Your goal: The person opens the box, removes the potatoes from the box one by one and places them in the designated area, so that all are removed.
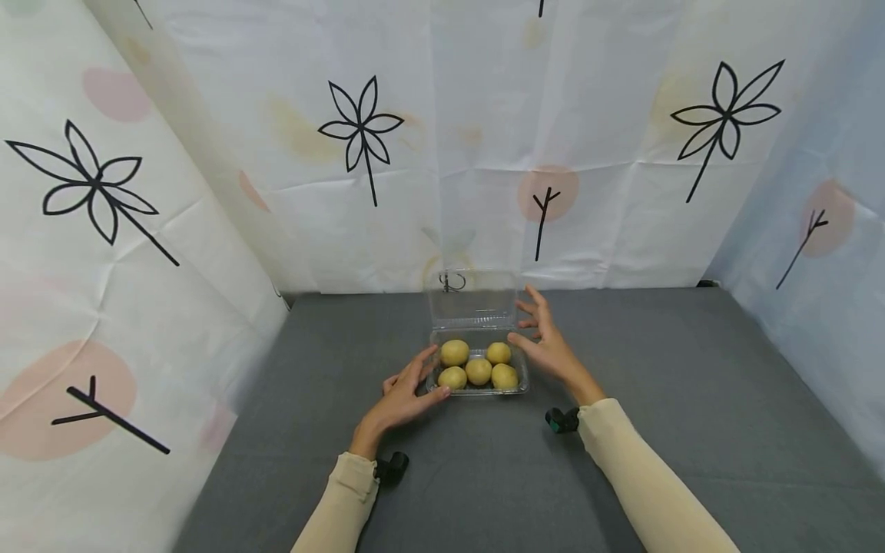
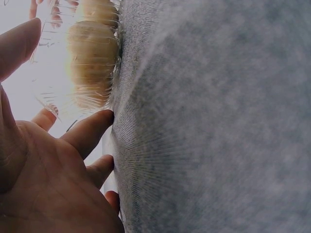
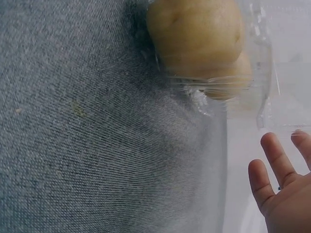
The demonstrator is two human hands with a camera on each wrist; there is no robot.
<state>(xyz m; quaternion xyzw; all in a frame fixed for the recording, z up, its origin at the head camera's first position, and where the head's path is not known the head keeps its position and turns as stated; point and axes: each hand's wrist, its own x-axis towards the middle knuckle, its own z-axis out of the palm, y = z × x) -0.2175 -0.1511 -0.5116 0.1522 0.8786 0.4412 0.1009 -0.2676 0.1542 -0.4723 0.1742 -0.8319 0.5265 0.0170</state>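
Note:
A clear plastic clamshell box (image 1: 484, 393) sits on the grey table, its hinged lid (image 1: 473, 303) raised at the back. Inside lie several round yellow potatoes (image 1: 478, 372), which show up close in the right wrist view as a large potato (image 3: 197, 36) behind the clear wall. My left hand (image 1: 399, 403) is at the box's left side, thumb by the front corner and fingers spread. In the left wrist view its fingertips (image 2: 104, 118) reach the cloth beside the box. My right hand (image 1: 551, 349) is at the right side, thumb near the rim, fingers extended beside the lid.
Grey cloth (image 1: 332, 369) covers the table. A white printed curtain (image 1: 442, 153) hangs behind the table's back edge, with more curtain panels at left and right. Dark wrist cameras (image 1: 392, 468) are strapped near both cuffs.

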